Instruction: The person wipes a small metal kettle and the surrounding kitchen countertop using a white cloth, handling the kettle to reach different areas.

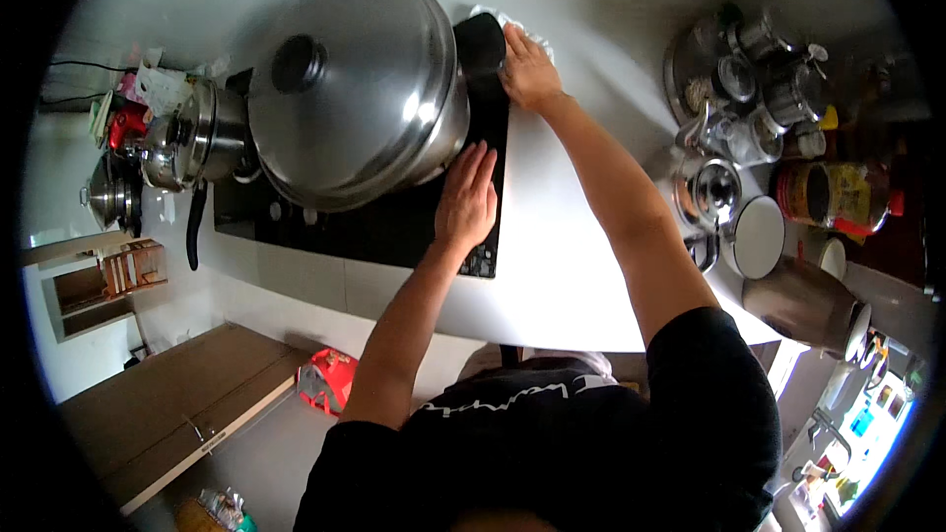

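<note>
A large lidded steel pot stands on the black glass cooktop. My left hand lies palm down near the cooktop's right part, fingers extended towards the pot's lower right side; nothing shows in it. Farther back, my right hand rests on the white counter beside the cooktop's right edge, its fingertips close to the pot's black side handle. A crumpled whitish cloth or paper shows behind and beside the right fingers; whether they grip it is unclear.
Left of the large pot stands a smaller lidded steel pot, a black long handle jutting forward. On the right are a steel kettle, glass jars, a white-rimmed container and a red-capped bottle. A red bag sits below the counter.
</note>
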A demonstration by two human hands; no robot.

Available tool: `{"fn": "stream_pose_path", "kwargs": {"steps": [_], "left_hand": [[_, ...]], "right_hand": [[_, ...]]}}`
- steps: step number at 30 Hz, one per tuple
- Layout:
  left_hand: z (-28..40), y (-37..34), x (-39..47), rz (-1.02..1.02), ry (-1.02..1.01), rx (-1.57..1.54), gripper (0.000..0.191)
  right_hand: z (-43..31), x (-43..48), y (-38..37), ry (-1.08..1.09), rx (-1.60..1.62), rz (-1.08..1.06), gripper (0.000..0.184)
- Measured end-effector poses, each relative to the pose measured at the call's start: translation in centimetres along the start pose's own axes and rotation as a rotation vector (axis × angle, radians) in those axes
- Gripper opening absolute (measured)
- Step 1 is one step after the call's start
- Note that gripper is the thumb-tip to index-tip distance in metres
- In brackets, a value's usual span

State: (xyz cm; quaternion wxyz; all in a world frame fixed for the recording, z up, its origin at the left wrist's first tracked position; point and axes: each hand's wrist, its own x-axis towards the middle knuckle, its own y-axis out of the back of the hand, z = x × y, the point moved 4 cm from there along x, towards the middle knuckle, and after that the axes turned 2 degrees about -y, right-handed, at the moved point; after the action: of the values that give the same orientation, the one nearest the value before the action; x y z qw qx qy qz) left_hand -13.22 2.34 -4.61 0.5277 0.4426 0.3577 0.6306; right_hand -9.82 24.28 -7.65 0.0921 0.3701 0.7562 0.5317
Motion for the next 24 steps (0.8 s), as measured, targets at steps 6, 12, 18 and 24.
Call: {"fn": "stream_pose_path", "kwargs": {"steps": [6, 12, 18, 24], "left_hand": [[0.1, 0.0, 0.5, 0.032, -0.028, -0.010, 0.040], [0.0, 0.1, 0.1, 0.079, -0.048, -0.024, 0.042], [0.4, 0.5, 0.1, 0.089, -0.062, -0.026, 0.044], [0.3, 0.0, 0.2, 0.010, -0.051, 0.032, 0.045]], "right_hand": [[-1.7, -3.6, 0.9, -0.134, -0.028, 0.165, 0.052], [-6.1, -11.8, 3.0, -0.017, 0.098, 0.107, 0.044], [-7.3, -13.6, 3.8, 0.041, 0.111, 0.079, 0.045], [-1.1, -3.1, 1.4, -0.158, -0.100, 0.157, 0.046]]}}
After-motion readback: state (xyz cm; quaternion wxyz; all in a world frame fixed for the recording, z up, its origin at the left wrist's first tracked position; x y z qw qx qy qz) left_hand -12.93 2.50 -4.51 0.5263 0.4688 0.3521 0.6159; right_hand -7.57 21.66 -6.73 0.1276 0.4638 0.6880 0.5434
